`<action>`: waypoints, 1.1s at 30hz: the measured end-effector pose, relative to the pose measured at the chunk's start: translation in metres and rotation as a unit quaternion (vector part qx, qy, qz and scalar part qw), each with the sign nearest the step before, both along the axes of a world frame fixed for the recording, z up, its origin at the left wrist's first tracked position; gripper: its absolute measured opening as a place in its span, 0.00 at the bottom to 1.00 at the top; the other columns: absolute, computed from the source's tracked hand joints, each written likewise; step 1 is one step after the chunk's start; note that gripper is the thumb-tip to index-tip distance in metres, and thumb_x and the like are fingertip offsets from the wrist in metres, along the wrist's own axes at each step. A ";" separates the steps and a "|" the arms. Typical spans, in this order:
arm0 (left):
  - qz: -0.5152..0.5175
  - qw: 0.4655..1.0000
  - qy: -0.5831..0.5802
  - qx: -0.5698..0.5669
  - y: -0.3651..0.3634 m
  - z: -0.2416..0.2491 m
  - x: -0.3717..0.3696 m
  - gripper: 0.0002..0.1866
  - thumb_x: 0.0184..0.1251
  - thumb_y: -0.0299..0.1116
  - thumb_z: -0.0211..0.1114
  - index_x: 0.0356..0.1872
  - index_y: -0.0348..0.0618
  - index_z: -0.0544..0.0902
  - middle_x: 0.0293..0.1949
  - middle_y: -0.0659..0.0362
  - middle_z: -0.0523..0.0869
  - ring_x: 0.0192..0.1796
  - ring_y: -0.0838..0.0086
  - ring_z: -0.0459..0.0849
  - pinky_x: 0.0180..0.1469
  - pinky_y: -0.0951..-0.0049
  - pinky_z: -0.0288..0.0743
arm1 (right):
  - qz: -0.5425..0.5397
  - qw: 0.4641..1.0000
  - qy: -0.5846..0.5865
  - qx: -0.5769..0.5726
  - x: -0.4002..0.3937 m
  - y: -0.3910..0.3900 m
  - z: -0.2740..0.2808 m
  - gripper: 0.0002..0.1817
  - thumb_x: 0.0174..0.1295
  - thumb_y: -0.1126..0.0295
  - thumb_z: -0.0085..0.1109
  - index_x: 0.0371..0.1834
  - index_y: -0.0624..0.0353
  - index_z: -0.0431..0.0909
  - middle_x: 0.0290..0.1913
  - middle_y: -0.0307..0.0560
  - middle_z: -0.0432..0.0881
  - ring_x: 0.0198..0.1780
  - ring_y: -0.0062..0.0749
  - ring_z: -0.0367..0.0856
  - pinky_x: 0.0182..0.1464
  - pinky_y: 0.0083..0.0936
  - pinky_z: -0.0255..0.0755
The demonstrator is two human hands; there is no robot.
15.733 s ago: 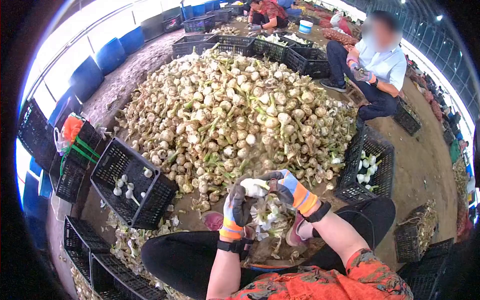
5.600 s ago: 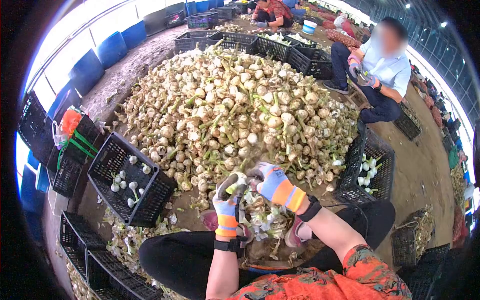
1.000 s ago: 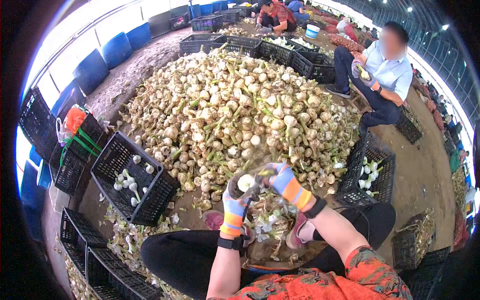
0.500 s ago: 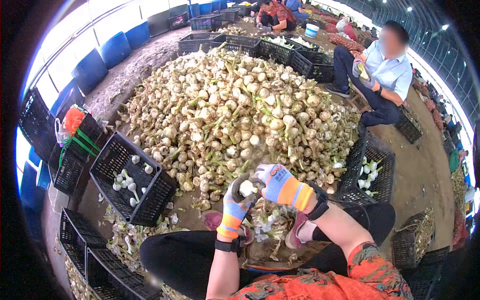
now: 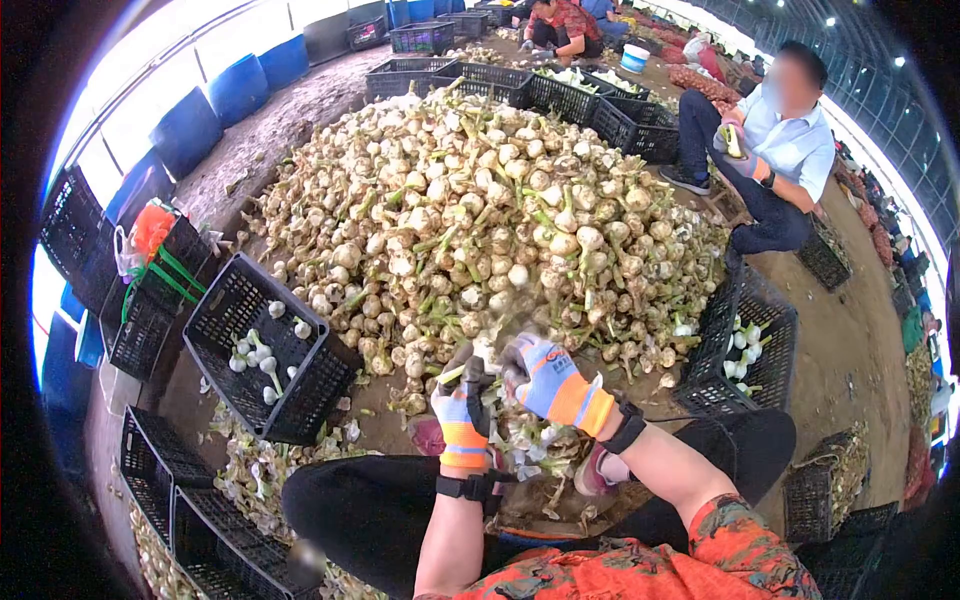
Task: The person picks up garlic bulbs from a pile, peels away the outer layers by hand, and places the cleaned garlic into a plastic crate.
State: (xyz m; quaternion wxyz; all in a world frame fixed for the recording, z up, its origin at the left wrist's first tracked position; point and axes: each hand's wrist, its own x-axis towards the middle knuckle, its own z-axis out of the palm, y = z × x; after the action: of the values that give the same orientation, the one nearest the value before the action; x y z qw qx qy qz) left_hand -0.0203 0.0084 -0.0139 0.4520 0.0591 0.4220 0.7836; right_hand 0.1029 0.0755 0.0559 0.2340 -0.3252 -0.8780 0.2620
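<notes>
Both hands wear striped blue and orange gloves with grey fingers. My left hand [image 5: 462, 400] is closed round a garlic bulb [image 5: 487, 350], whose green stem end shows at the left of the fingers. Close by on the right, my right hand [image 5: 545, 375] has its fingers bent beside the bulb; motion blur hides whether they grip anything. Just beyond both hands rises a large heap of untrimmed garlic [image 5: 450, 220]. Loose peelings [image 5: 540, 445] lie below the hands, between my feet.
A black crate [image 5: 258, 345] with several white bulbs stands at the left, another crate [image 5: 740, 345] with bulbs at the right. A co-worker in a light blue shirt [image 5: 795, 140] sits at the upper right. More crates [image 5: 490, 85] line the heap's far side.
My right hand has moved slightly down and away from my left hand. The bulb has turned, with its stem now pointing left. The view has shifted slightly.
</notes>
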 end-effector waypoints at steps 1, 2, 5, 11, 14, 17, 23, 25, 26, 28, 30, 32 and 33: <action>0.001 1.000 -0.001 -0.001 0.000 -0.007 -0.004 0.15 0.56 0.20 0.64 0.47 0.32 0.79 0.39 0.53 0.84 0.37 0.73 0.83 0.41 0.76 0.79 | -0.031 0.999 -0.034 0.020 -0.001 0.006 -0.006 0.18 0.44 0.65 0.58 0.38 0.64 0.74 0.41 0.61 0.76 0.45 0.54 0.74 0.48 0.39 0.70; -0.008 0.999 0.029 0.025 -0.001 -0.007 -0.008 0.15 0.56 0.21 0.64 0.47 0.31 0.79 0.39 0.53 0.84 0.37 0.74 0.83 0.41 0.76 0.78 | -0.071 0.995 -0.066 0.023 -0.004 0.013 -0.011 0.20 0.43 0.65 0.58 0.40 0.64 0.74 0.45 0.62 0.75 0.48 0.54 0.73 0.51 0.39 0.69; -0.031 0.996 0.069 0.043 -0.007 -0.003 -0.013 0.16 0.57 0.23 0.64 0.48 0.30 0.78 0.42 0.53 0.83 0.39 0.73 0.82 0.43 0.76 0.78 | -0.158 0.984 -0.047 0.065 0.001 0.033 -0.024 0.22 0.42 0.66 0.58 0.42 0.65 0.73 0.47 0.62 0.74 0.52 0.54 0.71 0.54 0.39 0.68; -0.055 0.991 -0.044 0.117 -0.006 -0.012 -0.023 0.19 0.62 0.31 0.63 0.53 0.36 0.74 0.50 0.54 0.79 0.49 0.68 0.79 0.51 0.65 0.77 | -0.217 0.963 -0.157 -0.015 0.014 0.056 -0.065 0.22 0.48 0.63 0.56 0.45 0.65 0.74 0.48 0.61 0.76 0.50 0.52 0.74 0.53 0.39 0.69; -0.008 0.991 -0.075 0.110 -0.003 -0.024 -0.040 0.19 0.65 0.36 0.59 0.55 0.41 0.71 0.51 0.53 0.77 0.52 0.67 0.78 0.51 0.62 0.77 | -0.075 0.886 -0.416 -0.188 0.034 0.064 -0.141 0.23 0.52 0.58 0.53 0.46 0.64 0.77 0.49 0.62 0.77 0.52 0.52 0.75 0.54 0.38 0.70; 0.118 0.972 -0.076 0.191 -0.005 -0.020 -0.096 0.21 0.66 0.41 0.57 0.56 0.44 0.70 0.53 0.50 0.77 0.54 0.66 0.77 0.54 0.64 0.75 | -0.080 0.897 -0.378 -0.213 0.045 0.056 -0.172 0.21 0.48 0.63 0.53 0.44 0.63 0.78 0.47 0.63 0.78 0.50 0.54 0.76 0.53 0.38 0.70; 0.176 0.948 -0.152 0.218 -0.008 -0.001 -0.121 0.29 0.67 0.46 0.54 0.64 0.43 0.60 0.52 0.46 0.76 0.59 0.57 0.72 0.60 0.57 0.69 | -0.340 0.912 -0.106 -0.205 -0.029 0.081 -0.222 0.19 0.48 0.61 0.59 0.38 0.64 0.78 0.37 0.59 0.82 0.41 0.53 0.80 0.44 0.35 0.72; 0.127 0.968 -0.135 0.171 -0.008 -0.031 -0.107 0.27 0.67 0.41 0.55 0.63 0.44 0.61 0.52 0.48 0.75 0.56 0.58 0.73 0.60 0.57 0.69 | -0.335 0.901 0.140 -0.238 -0.049 0.115 -0.322 0.17 0.50 0.61 0.58 0.35 0.65 0.78 0.31 0.49 0.81 0.33 0.43 0.79 0.38 0.32 0.71; 0.111 0.979 -0.109 0.133 -0.007 -0.035 -0.099 0.25 0.67 0.40 0.56 0.62 0.44 0.63 0.52 0.50 0.74 0.55 0.60 0.74 0.59 0.58 0.70 | -0.277 0.886 0.228 -0.293 -0.060 0.133 -0.358 0.13 0.51 0.62 0.57 0.31 0.64 0.77 0.27 0.42 0.78 0.27 0.31 0.72 0.33 0.29 0.68; 0.087 0.993 -0.061 0.059 -0.004 -0.039 -0.085 0.26 0.64 0.36 0.59 0.62 0.44 0.64 0.52 0.53 0.74 0.54 0.63 0.75 0.56 0.63 0.72 | -0.347 0.851 0.163 -0.359 -0.071 0.125 -0.299 0.12 0.53 0.63 0.54 0.30 0.61 0.77 0.29 0.48 0.78 0.29 0.38 0.73 0.32 0.34 0.66; 0.065 0.998 0.022 -0.008 0.001 -0.052 -0.082 0.28 0.58 0.24 0.62 0.61 0.42 0.66 0.53 0.53 0.74 0.54 0.67 0.76 0.55 0.68 0.73 | -0.329 0.827 0.248 -0.382 -0.068 0.121 -0.277 0.09 0.54 0.64 0.52 0.26 0.58 0.76 0.20 0.40 0.71 0.22 0.29 0.66 0.26 0.30 0.61; 0.021 0.995 0.097 0.002 0.002 -0.122 -0.089 0.28 0.55 0.16 0.60 0.60 0.39 0.68 0.57 0.52 0.73 0.54 0.66 0.76 0.57 0.66 0.73 | -0.274 0.776 0.292 -0.488 -0.058 0.131 -0.273 0.09 0.52 0.68 0.58 0.33 0.61 0.77 0.25 0.40 0.78 0.25 0.30 0.73 0.29 0.28 0.68; -0.008 0.992 0.126 -0.002 0.003 -0.100 -0.077 0.32 0.54 0.14 0.61 0.62 0.41 0.67 0.57 0.52 0.73 0.52 0.71 0.77 0.54 0.74 0.74 | -0.250 0.700 0.324 -0.586 -0.048 0.128 -0.251 0.06 0.55 0.68 0.55 0.29 0.59 0.77 0.23 0.38 0.76 0.22 0.26 0.72 0.26 0.25 0.68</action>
State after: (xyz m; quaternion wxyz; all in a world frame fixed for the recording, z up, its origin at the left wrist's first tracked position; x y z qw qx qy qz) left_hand -0.0975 0.0116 -0.1137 0.4019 0.1603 0.4764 0.7654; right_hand 0.0545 0.2034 -0.1948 0.3229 -0.4995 -0.3037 0.7443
